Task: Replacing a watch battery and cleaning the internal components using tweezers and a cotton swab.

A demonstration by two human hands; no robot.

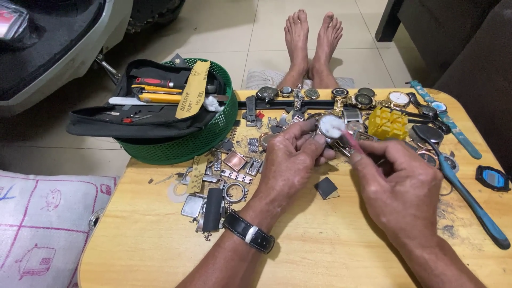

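Watch (332, 127) held between both hands, above table (330, 250)

Watch (332, 127) band hidden behind left hand (290, 160), pink tool (354, 143) lower end buried in right hand (397, 186), scooter (53, 48) cut by top edge, cushion (42, 224) cropped at left, small parts (234, 160) too tiny to identify.

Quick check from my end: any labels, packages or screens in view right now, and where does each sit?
Sandpaper strip: tan, hand-lettered, lying across the green basket at the table's far left.
Digital watch screen: small, blue-tinted in a black case, at the table's right edge.
No packages visible.
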